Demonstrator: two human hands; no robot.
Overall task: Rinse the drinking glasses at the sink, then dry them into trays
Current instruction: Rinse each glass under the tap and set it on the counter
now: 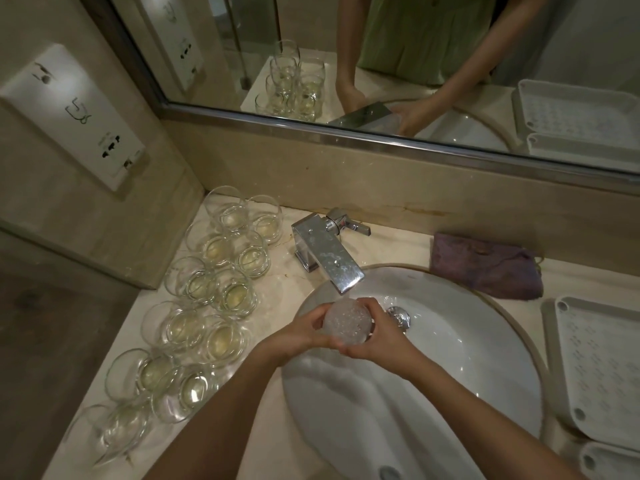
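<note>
The left hand (309, 330) and the right hand (375, 333) both grasp one drinking glass (347, 319), fingers curled round its sides from the left and the right. The glass is over the far left part of the sink (485, 358), directly below the outlet of the chrome faucet (327, 257), and its interior appears white with bubbling water. The faucet body stands on the countertop (284, 296) at the far edge of the sink; its lever (349, 224) points right. The drain plug (399, 316) lies just right of the right hand. On the countertop left of the sink, a group of clear glasses (194, 306) stands in two rough rows running from the far wall toward the near edge, many touching one another. A purple cloth (485, 266) lies folded on the countertop at the far right of the sink rim. A white perforated tray (602, 372) sits right of the sink, with a second tray (609, 460) just nearer. A mirror (415, 64) spans the far wall, and a white socket panel (74, 112) is mounted on the left wall.
</note>
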